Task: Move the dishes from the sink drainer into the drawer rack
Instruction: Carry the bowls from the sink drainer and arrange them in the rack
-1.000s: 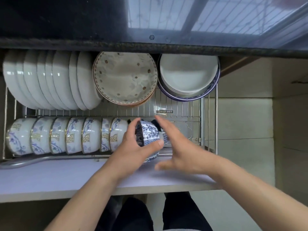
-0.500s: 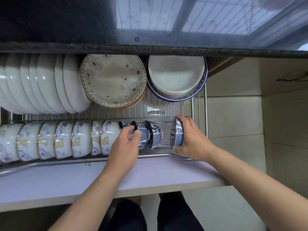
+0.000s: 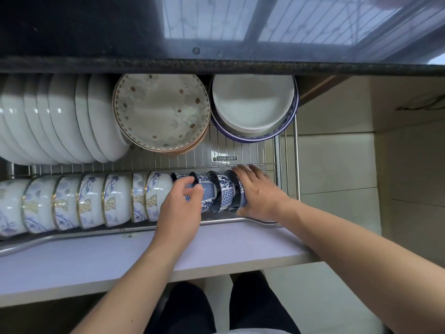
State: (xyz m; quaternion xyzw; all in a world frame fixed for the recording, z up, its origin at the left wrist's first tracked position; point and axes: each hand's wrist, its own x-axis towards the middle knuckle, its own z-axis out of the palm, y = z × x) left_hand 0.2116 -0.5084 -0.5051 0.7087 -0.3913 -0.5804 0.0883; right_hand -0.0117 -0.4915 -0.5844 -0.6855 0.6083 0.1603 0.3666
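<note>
Blue-and-white patterned small bowls (image 3: 218,192) stand on edge at the right end of the near row of the drawer rack (image 3: 250,150), nested w/ rims toward us. We count about 4, though the left hand covers part of them.

Our left hand (image 3: 179,208) has its fingers curled round the left-most of those bowls, steadying it against the gold-trimmed white bowls (image 3: 91,201) that fill the rest of the near row to the left. Our right hand (image 3: 258,192) lies w/ straight fingers flat against the right-most bowl, pressing the group leftward. So the 2 hands bracket the set, apart from each other, 1 per end.

Far row: white plates (image 3: 62,121) on edge at left, a dotted plate stack (image 3: 161,112) in the middle, a blue-rimmed deep dish stack (image 3: 252,107) at right. Drawer front (image 3: 120,259) is nearest us; dark countertop (image 3: 72,32) overhangs the far side.

Step in hand, as we read it: closing up the small bowls so they sit tight in the near row. Sink drainer isn't in view, so we can't tell how many dishes remain.

Next move prob. calls for letting go gently, right hand 1st, checking the bowls don't roll rightward into the free bit of rack, then going back to the drainer.
</note>
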